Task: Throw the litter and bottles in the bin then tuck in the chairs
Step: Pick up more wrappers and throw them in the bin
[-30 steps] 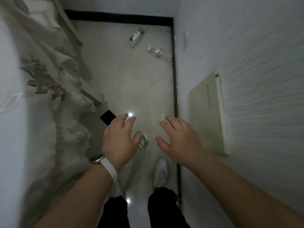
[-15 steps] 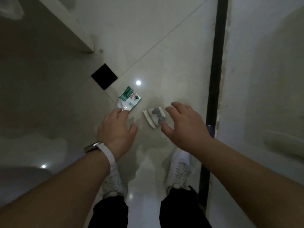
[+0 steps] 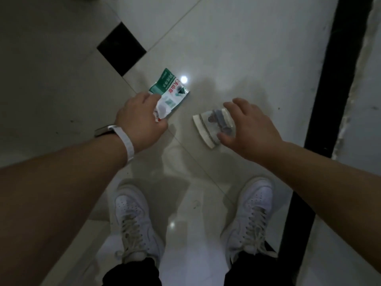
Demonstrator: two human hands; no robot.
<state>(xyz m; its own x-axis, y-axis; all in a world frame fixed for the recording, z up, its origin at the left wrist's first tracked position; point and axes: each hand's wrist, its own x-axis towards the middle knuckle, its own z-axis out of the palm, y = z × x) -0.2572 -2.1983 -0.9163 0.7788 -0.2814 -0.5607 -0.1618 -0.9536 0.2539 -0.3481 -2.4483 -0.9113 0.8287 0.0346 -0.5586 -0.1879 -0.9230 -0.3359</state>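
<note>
Left hand (image 3: pixel 140 120) fingers pinching near end of green-and-white wrapper (image 3: pixel 171 91) on tiled floor (image 3: pixel 237 48), right hand (image 3: pixel 251 129) fingers spread over flattened paper cup (image 3: pixel 208 124) nearby, thumb touching, grip unclear

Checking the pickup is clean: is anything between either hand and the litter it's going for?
Nothing visible. The left hand pinches the near end of the green wrapper, and the right hand has thumb and fingers either side of the small white packet. Only floor tile lies around them.
</note>
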